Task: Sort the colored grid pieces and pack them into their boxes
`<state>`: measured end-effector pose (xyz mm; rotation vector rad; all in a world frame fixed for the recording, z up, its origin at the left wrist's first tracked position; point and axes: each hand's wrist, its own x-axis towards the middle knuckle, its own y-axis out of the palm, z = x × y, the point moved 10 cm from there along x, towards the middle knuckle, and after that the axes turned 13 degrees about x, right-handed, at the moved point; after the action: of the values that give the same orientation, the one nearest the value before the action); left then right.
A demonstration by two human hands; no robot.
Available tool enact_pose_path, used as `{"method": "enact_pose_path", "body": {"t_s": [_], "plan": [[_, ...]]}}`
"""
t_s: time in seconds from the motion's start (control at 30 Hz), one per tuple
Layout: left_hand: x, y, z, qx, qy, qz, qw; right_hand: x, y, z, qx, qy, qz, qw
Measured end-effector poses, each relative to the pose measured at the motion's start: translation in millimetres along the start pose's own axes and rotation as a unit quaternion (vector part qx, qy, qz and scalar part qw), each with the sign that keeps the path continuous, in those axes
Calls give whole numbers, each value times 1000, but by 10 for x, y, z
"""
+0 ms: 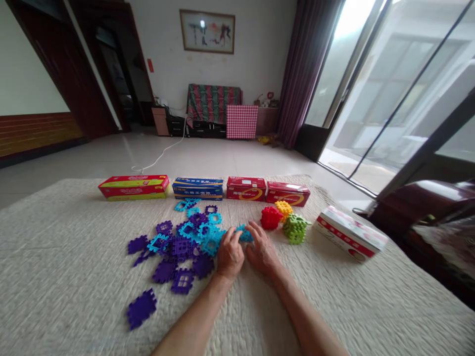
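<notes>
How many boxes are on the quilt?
5: across the far side, left to right, yellow-red box, blue box, red box, second red box; white box, right of the right hand.

This looks like a home, most likely its living room. A framed picture (208, 32) hangs on the plain white wall (260, 59), and a long purple curtain (302, 69) drops beside large glass panes (401, 99) that let in daylight. Against that wall stand low cabinets (202, 130), with a patterned cloth (211, 101) draped above them and a red-and-white checked cloth (242, 121) alongside. A white cord (160, 157) trails over the shiny pale floor (208, 157). In the foreground, toy-like interlocking plastic pieces (181, 247) lie scattered on a beige quilted cover (74, 277).
</notes>
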<state>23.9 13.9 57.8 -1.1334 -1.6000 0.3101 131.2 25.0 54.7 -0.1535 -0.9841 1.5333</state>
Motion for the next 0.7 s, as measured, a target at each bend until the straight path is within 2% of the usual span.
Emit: {"method": "enact_pose_path", "body": {"t_s": [0.17, 0.27, 0.5, 0.7], "plan": [[38, -54, 171, -49, -56, -55, 996, 288, 161, 12, 2, -19, 96, 995], [50, -59, 211, -61, -70, -63, 994, 369, 180, -20, 4, -21, 134, 991], [37, 20, 170, -31, -59, -23, 998, 320, 54, -69, 35, -18, 128, 991], [48, 41, 63, 18, -17, 7, 1000, 247, 66, 15, 36, -36, 121, 991]]}}
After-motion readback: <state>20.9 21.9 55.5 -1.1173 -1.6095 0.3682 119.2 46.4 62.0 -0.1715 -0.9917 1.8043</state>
